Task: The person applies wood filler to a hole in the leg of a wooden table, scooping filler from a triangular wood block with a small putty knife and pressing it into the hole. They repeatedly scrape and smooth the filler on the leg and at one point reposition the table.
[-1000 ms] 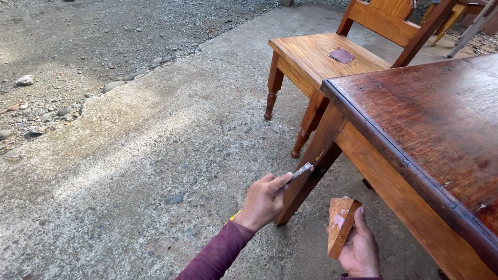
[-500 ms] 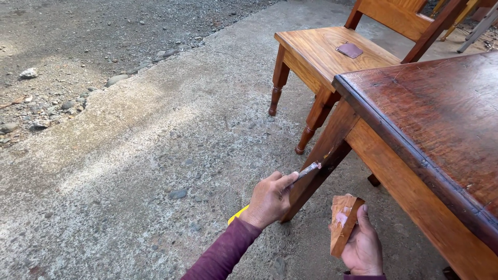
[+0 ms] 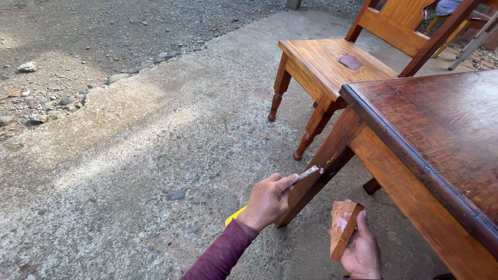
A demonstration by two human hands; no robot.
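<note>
Beside one table leg, left hand gripping one putty knife, right hand holding one wood block, perhaps putty-smeared

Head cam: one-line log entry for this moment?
left hand: putty knife blade on table leg | right hand: holds wood block with pale filler | chair behind, concrete floor
</note>
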